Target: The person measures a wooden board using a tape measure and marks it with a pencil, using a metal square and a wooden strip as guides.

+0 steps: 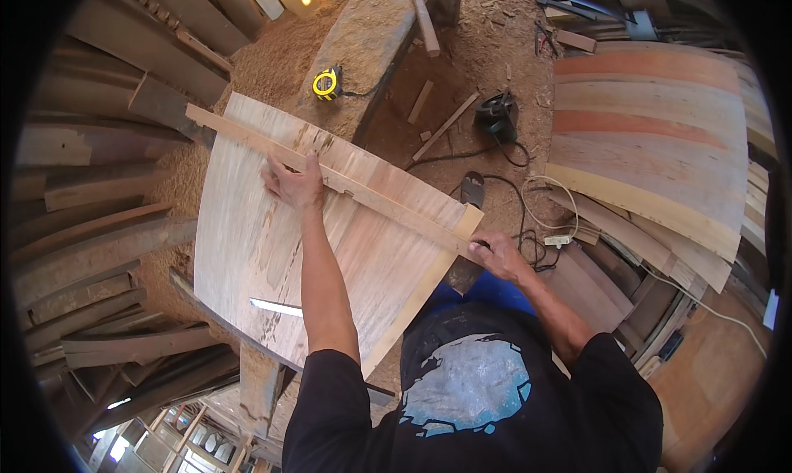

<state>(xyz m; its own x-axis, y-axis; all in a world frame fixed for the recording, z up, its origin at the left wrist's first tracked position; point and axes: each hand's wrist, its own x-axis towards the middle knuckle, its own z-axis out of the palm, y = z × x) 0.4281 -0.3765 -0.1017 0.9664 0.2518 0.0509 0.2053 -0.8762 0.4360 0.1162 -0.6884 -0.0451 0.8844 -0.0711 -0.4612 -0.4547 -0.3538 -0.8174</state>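
A long thin wooden strip (388, 205) lies slantwise across a wide pale wooden panel (247, 217) with streaked grain. My left hand (297, 184) is at the strip's upper left part, thumb and fingers bent against it and the panel. At the strip's near right end, by the panel's yellowish edge, my right hand (497, 255) has its fingers closed round the wood. Partly hidden by my left forearm, a narrow shiny flat metal piece (275, 307) rests on the panel.
A yellow tape measure (327, 84) sits on a dusty timber beam (351, 36) beyond the panel. To its right, a dark corded power tool (497, 117) stands on sawdust. Another panel (648, 135) lies at right, near a white extension socket (558, 240). Stacked boards (107, 160) line the left.
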